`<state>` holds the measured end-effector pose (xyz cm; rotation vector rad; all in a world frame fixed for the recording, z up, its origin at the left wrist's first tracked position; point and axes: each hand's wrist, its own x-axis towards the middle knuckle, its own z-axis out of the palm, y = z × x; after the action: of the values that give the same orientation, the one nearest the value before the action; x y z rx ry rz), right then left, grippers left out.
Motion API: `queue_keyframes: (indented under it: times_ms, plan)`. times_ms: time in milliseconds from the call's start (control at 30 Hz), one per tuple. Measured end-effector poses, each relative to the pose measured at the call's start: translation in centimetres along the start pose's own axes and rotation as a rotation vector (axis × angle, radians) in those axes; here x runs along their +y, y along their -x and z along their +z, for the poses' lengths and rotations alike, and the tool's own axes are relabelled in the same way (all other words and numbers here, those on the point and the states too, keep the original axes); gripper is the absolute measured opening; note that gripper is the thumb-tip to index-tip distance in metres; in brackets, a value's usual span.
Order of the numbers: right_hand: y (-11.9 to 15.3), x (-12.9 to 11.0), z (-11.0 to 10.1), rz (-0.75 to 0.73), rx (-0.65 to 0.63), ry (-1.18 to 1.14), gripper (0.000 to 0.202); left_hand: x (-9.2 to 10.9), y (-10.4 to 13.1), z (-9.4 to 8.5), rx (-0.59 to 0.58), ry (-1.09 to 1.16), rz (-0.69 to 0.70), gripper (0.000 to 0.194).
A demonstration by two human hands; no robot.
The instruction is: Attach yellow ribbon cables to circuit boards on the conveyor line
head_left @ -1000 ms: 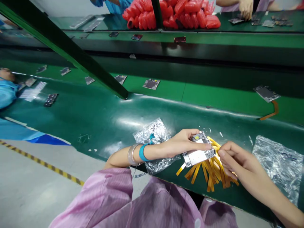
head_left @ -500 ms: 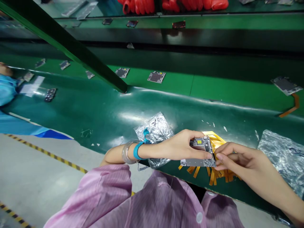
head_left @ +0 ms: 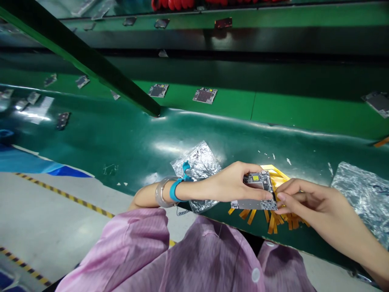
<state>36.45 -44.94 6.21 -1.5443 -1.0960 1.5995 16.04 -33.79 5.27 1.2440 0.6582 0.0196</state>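
My left hand (head_left: 234, 182) grips a bare circuit board (head_left: 253, 203) with a small yellow square on it, thumb and fingers closed over its face. My right hand (head_left: 306, 202) is at the board's right edge, thumb and forefinger pinched together. What lies in that pinch is hidden. A bunch of orange flex cables (head_left: 273, 221) is spread on the green bench beneath both hands, their strips fanning towards the front edge. A blue wrist strap (head_left: 175, 190) and a clear bangle circle my left wrist.
Silvery plastic bags lie on both sides, one (head_left: 197, 162) behind my left forearm, another (head_left: 361, 198) right of my right hand. Beyond the bench, a green conveyor (head_left: 231, 103) carries several boards (head_left: 205, 95). A slanted green post (head_left: 121, 81) stands at left. Red gloves are at the back.
Boards on the conveyor have shifted right relative to the post. At far left, a person's hand and blue sleeve have mostly left the view. My hands keep nearly the same pose at the board.
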Motion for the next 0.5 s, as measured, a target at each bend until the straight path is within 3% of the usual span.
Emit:
queue_keyframes:
  times_ms: [167, 500]
  plan:
    - [0.05, 0.18, -0.46, -0.018, -0.039, 0.106, 0.030, 0.04, -0.04, 0.01, -0.020, -0.032, 0.008, 0.038]
    - [-0.12, -0.04, 0.07, -0.025, -0.018, 0.090, 0.031, 0.24, -0.29, -0.01, 0.000, -0.023, 0.065, 0.026]
